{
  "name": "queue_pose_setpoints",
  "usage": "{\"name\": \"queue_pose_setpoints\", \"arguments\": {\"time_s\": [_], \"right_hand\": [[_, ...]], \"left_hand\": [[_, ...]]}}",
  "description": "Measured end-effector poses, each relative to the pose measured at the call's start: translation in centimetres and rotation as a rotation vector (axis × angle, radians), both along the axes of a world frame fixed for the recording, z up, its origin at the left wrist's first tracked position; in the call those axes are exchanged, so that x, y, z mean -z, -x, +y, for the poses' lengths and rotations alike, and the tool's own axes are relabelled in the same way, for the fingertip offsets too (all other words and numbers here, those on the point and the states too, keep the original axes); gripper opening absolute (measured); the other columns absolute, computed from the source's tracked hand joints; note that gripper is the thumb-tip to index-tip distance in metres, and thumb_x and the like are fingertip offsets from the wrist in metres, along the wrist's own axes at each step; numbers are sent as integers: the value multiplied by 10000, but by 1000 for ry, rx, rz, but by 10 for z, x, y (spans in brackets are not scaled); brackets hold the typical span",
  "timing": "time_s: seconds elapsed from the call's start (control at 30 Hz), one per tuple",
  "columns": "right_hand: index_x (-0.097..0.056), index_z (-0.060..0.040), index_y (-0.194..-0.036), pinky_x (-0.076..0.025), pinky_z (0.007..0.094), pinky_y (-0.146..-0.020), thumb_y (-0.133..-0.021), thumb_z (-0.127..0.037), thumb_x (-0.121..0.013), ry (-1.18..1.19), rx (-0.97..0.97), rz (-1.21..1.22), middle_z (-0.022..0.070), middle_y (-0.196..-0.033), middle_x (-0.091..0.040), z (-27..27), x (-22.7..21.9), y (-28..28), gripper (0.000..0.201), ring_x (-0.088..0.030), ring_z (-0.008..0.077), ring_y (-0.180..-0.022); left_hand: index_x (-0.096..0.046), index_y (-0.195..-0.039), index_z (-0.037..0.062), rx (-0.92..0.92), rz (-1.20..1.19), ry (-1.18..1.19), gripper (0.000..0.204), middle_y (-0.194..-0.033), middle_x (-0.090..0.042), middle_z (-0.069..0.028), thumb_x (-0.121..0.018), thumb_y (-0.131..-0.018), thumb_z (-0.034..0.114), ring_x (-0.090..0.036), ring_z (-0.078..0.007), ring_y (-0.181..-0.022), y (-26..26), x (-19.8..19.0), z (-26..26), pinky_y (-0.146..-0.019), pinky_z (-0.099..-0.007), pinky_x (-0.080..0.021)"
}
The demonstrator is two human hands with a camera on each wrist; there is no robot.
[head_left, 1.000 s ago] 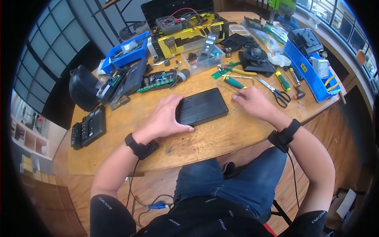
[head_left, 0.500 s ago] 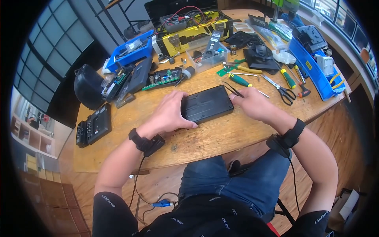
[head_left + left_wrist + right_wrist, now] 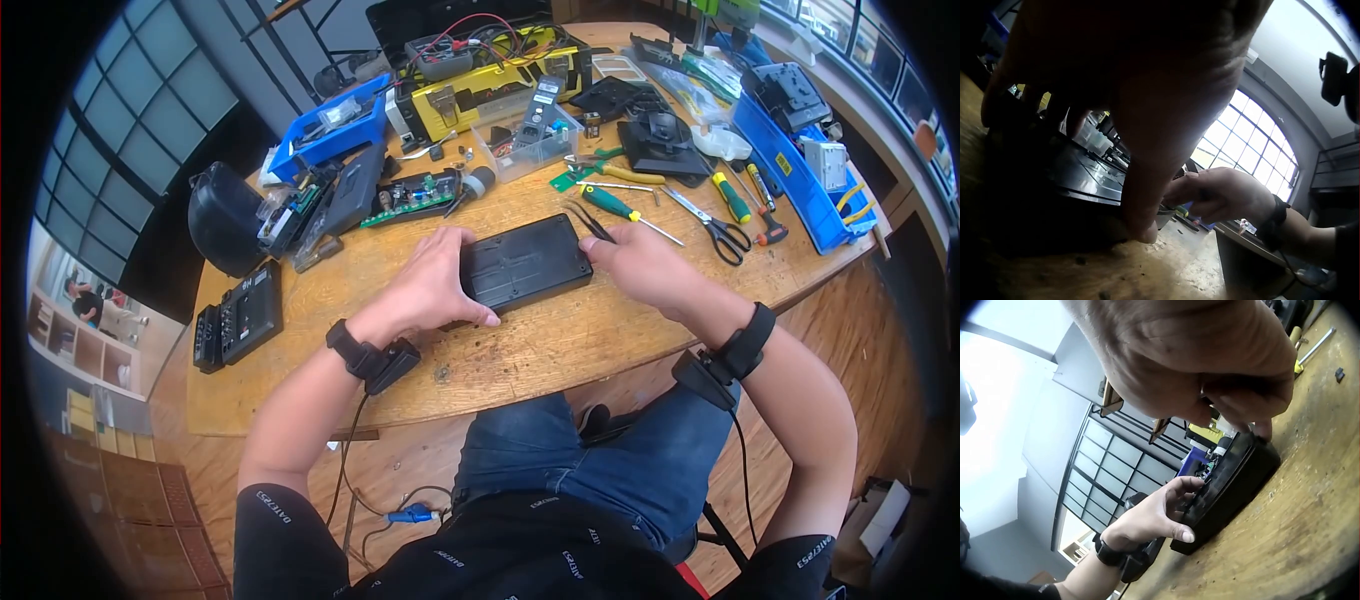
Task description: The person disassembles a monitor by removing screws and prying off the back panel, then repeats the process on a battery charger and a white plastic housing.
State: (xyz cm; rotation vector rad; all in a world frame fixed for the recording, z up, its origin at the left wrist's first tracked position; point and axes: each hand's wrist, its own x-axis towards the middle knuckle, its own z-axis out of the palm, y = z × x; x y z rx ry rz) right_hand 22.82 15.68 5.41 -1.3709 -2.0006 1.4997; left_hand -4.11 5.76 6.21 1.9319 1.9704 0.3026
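Observation:
A flat black rectangular case point(image 3: 525, 262) lies on the wooden table in front of me. My left hand point(image 3: 428, 285) grips its left end, thumb along the near side and fingers over the far side. At the opposite end, my right hand point(image 3: 645, 265) holds dark tweezers point(image 3: 592, 222) between thumb and fingers, their tips pointing away to the upper left near the case's far right corner. Right fingertips come right up to that end of the case point(image 3: 1229, 494) in the right wrist view. The left wrist view shows the left thumb point(image 3: 1141, 219) close beside the dark case.
Beyond the case lie a green-handled screwdriver point(image 3: 607, 202), scissors point(image 3: 712, 230), pliers point(image 3: 625, 173) and a green circuit board point(image 3: 415, 200). A clear bin point(image 3: 530, 155), yellow toolbox point(image 3: 490, 95) and blue trays point(image 3: 330, 135) stand farther back. A black device point(image 3: 238, 315) sits at left.
My right hand has moved in to the case's right end, and the tweezers now show more plainly above that edge. The left hand keeps its grip. The head view has shifted slightly.

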Motion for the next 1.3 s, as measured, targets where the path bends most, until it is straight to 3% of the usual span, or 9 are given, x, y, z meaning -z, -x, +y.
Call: {"name": "queue_pose_setpoints", "arguments": {"time_s": [0.13, 0.23, 0.3, 0.43, 0.5, 0.7, 0.8, 1.03, 1.3], "right_hand": [[-698, 42, -1106, -465, 358, -693, -1072, -335, -613, 167, 148, 120, 68, -932, -670, -1, -1, 0, 388, -588, 163, -824], [-710, -17, -1227, -354, 269, -534, -1089, -301, -578, 209, 155, 127, 29, -1108, -710, 0, 3, 0, 343, -413, 70, -608], [-717, 1, -1184, -445, 316, -669, -1075, -341, -610, 184, 180, 200, 58, -965, -677, -5, 1, 0, 375, -571, 156, -800], [-724, 11, -1195, -489, 353, -724, -1076, -336, -605, 202, 103, 117, 109, -975, -716, -5, 2, 4, 386, -618, 176, -825], [-732, -8, -1192, -536, 418, -812, -1050, -317, -627, -241, 23, 202, 179, -1012, -757, 15, 35, 8, 355, -714, 254, -898], [-778, -117, -1163, -572, 487, -889, -932, -284, -761, -741, -34, -207, 190, -1072, -768, 43, 19, 28, 286, -723, 397, -1045], [-797, -80, -1082, -572, 455, -828, -885, -268, -815, -755, -36, -256, 186, -974, -772, 42, 16, 44, 274, -736, 374, -927], [-818, -118, -1032, -584, 483, -859, -917, -232, -769, -716, -80, -290, 178, -946, -776, 44, 10, 50, 169, -743, 392, -971], [-806, -45, -1028, -589, 491, -858, -913, -203, -754, -862, -96, -288, 231, -925, -764, 44, 17, 51, 203, -747, 408, -935]], "left_hand": [[-519, -1365, -80, -16, 26, 40, 1046, -1363, -566, -249, -1030, -572, 373, -522, -400, -1321, -5, -6, 3, -1141, -436, -443], [-524, -1347, -76, -3, 25, 31, 1020, -1341, -560, -249, -1029, -578, 365, -521, -396, -1310, -2, -2, 6, -1128, -433, -447], [-504, -1368, -66, -27, 30, 59, 1029, -1369, -552, -253, -1024, -588, 358, -525, -394, -1330, -5, -3, 7, -1136, -422, -444], [-442, -1460, -68, -49, 39, 66, 1103, -1374, -545, -242, -1011, -605, 337, -531, -380, -1345, -8, -2, 8, -1153, -412, -436], [-432, -1490, -66, -5, 60, -28, 1127, -1364, -547, -230, -1007, -607, 334, -533, -376, -1343, 3, 16, 7, -1156, -414, -435], [-456, -1530, -61, 60, 20, 28, 1149, -1393, -545, -215, -1000, -602, 342, -513, -387, -1367, -1, -4, 10, -1175, -422, -420], [-474, -1515, -73, 60, -3, 26, 1139, -1409, -544, -222, -1000, -597, 347, -501, -398, -1377, 0, -3, 10, -1180, -426, -415], [-525, -1460, -47, 63, -7, -26, 1061, -1421, -563, -223, -985, -598, 364, -533, -379, -1374, 3, 1, 9, -1178, -408, -429], [-554, -1420, -41, 38, 21, -70, 1016, -1374, -614, -221, -975, -601, 387, -581, -366, -1329, 1, 2, 5, -1160, -414, -447]]}}
